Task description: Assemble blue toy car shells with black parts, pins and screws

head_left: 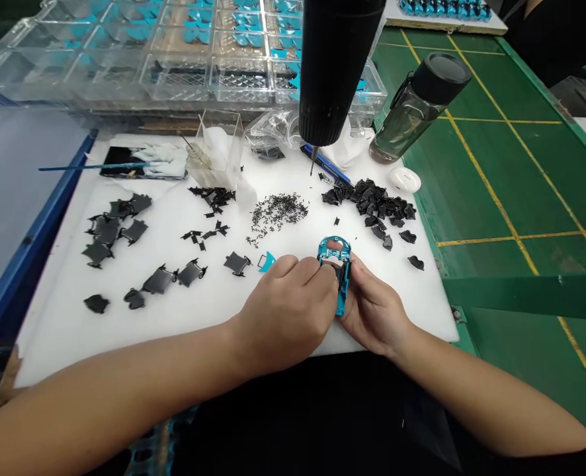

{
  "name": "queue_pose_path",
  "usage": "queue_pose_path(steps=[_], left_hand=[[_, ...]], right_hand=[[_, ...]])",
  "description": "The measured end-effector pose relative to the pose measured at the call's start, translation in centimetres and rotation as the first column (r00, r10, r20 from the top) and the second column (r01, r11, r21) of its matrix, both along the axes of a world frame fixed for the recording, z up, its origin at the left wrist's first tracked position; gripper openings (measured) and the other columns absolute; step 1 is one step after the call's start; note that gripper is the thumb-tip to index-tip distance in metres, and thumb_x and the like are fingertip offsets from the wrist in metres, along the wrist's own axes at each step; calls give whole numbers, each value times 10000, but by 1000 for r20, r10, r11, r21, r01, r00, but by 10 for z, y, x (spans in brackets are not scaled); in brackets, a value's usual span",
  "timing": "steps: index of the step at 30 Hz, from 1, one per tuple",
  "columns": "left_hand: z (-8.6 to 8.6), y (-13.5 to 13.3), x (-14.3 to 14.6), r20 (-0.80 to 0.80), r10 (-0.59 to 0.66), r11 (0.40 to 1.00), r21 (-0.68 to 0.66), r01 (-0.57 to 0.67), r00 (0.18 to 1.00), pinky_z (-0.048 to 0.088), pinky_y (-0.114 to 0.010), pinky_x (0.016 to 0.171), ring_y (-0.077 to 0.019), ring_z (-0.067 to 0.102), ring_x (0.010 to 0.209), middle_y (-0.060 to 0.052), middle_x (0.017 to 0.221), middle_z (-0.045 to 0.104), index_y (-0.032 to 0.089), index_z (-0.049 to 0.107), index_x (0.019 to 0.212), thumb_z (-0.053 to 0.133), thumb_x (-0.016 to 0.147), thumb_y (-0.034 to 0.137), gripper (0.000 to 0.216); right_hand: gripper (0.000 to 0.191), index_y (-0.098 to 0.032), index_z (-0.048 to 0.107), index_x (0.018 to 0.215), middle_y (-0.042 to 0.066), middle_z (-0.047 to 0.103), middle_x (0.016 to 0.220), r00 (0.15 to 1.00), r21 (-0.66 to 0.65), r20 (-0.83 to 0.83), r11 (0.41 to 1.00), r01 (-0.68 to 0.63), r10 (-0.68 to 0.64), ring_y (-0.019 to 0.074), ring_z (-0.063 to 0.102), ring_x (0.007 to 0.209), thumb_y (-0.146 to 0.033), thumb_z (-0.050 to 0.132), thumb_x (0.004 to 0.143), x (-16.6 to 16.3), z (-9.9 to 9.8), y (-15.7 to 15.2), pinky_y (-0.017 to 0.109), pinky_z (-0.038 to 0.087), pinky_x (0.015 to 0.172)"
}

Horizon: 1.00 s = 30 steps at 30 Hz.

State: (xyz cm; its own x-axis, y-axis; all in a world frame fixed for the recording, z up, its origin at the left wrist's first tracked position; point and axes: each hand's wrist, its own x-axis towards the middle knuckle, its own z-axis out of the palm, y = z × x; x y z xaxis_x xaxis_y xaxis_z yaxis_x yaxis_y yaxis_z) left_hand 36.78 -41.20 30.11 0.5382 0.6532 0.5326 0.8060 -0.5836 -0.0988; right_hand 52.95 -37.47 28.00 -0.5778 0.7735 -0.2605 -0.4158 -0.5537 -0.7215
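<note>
Low over the white work board, my right hand [375,307] grips a shiny blue plastic shell [343,294], shaped like a small toy car body, by its right side. My left hand [293,311] is closed against the shell's left side, fingers curled in. Its fingertips are hidden, so what they pinch cannot be made out. A dark piece [336,267] shows inside the shell's opening. Just beyond my left hand lie a small bright blue piece [267,262] and a flat black part [237,264].
A black electric screwdriver [340,73] hangs point down above the white board [293,231]. Around lie a pile of tiny screws [280,213], heaped black parts [379,201], a blue pen [327,165] and a white oval case [405,179]. A bottle [419,106] and a clear compartment tray [184,73] stand behind.
</note>
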Motion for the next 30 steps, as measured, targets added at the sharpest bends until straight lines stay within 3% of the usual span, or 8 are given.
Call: queue_pose_path(steps=[7, 15, 21, 30], left_hand=[[-4, 2, -1, -7, -52, 996, -70, 51, 999, 315, -369, 650, -207, 505, 737, -58, 765, 603, 151, 625, 819, 500, 856, 112, 136], [0, 1, 0, -37, -43, 995, -92, 39, 998, 311, -366, 649, -205, 489, 704, -57, 722, 581, 166, 588, 753, 453, 845, 81, 184], [-2, -1, 2, -13, 4, 996, -88, -5, 1000, 297, -358, 635, -213, 499, 690, -59, 701, 582, 145, 613, 782, 484, 826, 94, 145], [-3, 2, 2, 31, -25, 988, -154, 30, 999, 300, -360, 625, -218, 516, 695, -56, 734, 607, 133, 652, 794, 499, 814, 69, 167]], right_hand=[[272, -284, 576, 1243, 24, 627, 1075, 1000, -12, -26, 1000, -17, 17, 153, 606, 887, -336, 486, 992, 2, -2, 1, 257, 515, 801], [276, -299, 569, 1251, 29, 625, 1097, 999, -3, -37, 999, -39, 39, 182, 608, 992, -308, 438, 1009, 1, -1, 1, 316, 506, 883], [280, -300, 580, 1258, 20, 607, 1100, 1000, -8, -21, 1000, -24, 24, 143, 597, 929, -334, 495, 993, -1, -2, 1, 261, 504, 874], [286, -300, 565, 1278, 23, 606, 1085, 999, 1, -36, 1000, -31, 31, 147, 593, 970, -329, 458, 1014, 1, -6, 1, 275, 490, 910]])
